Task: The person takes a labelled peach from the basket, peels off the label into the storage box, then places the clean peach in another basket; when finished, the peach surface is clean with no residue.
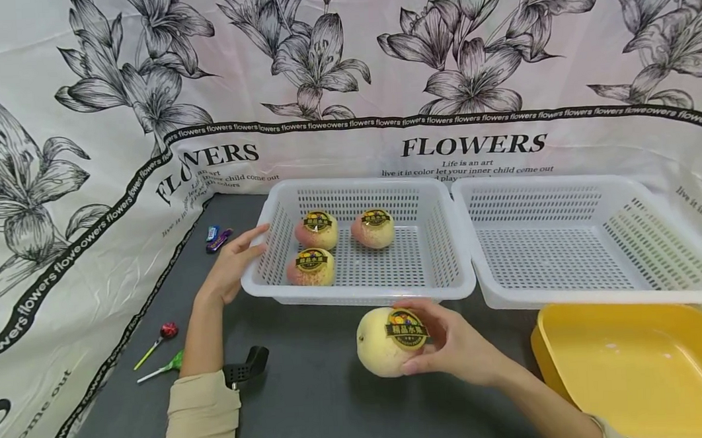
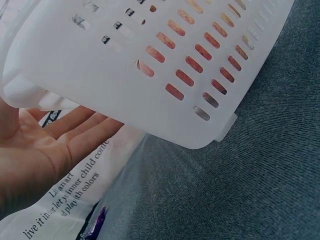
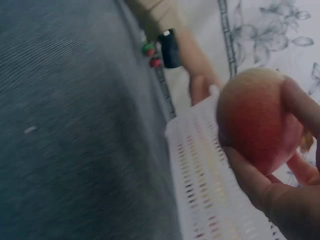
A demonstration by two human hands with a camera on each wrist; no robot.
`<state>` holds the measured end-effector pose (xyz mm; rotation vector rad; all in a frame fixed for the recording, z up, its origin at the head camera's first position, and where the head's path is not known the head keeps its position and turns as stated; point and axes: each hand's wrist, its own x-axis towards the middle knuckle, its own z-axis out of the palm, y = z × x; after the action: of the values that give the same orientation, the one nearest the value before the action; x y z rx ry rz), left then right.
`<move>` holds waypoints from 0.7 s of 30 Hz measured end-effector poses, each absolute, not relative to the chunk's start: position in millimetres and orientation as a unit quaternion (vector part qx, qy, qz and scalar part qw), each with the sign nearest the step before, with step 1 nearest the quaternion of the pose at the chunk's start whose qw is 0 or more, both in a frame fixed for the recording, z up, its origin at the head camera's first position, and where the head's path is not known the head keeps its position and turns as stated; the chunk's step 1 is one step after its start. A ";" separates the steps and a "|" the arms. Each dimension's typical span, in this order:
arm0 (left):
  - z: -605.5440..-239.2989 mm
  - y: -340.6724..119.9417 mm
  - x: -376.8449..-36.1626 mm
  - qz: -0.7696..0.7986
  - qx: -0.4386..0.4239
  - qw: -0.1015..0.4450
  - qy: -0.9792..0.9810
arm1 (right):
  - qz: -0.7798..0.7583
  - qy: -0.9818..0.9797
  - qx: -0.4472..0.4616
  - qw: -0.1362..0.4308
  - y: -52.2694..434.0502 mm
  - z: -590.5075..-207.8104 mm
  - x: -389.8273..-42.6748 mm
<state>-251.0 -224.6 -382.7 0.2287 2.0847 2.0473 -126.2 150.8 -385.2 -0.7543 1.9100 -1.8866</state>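
Note:
My right hand (image 1: 452,339) grips a peach (image 1: 377,343) between thumb and fingers, just in front of the left white basket (image 1: 361,294). The peach is pale yellow with a round black-and-gold sticker, and its red side shows in the right wrist view. Three more stickered peaches lie in that basket: one at the back left (image 1: 322,237), one in front of it (image 1: 315,274) and one towards the middle (image 1: 372,234). At the basket's left rim is my left hand (image 1: 231,265). Its fingers (image 2: 87,132) look fairly straight beside the basket's outer wall in the left wrist view.
A second white basket (image 1: 540,295) adjoins on the right, with nothing in it. Before it stands a yellow tub (image 1: 633,369). On the left lie two wrapped candies (image 1: 218,240), a red lollipop (image 1: 168,331) and a green lollipop (image 1: 170,364). Flowered cloth (image 1: 335,140) hangs behind.

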 end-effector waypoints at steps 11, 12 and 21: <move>-378.4 -223.3 -249.2 0.693 0.075 0.104 0.709 | -0.531 0.800 -0.246 0.131 160.7 -412.0 -137.2; -378.0 -223.6 -248.9 0.693 0.074 0.104 0.710 | -0.523 0.805 -0.248 0.128 160.7 -413.0 -137.7; -375.1 -223.4 -247.3 0.689 0.062 0.105 0.715 | -0.508 0.811 -0.260 0.127 161.2 -416.2 -136.6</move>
<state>-247.3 -223.4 -375.1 0.1830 2.1070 2.0302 -136.6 161.2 -416.2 -0.7557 2.3604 -1.4786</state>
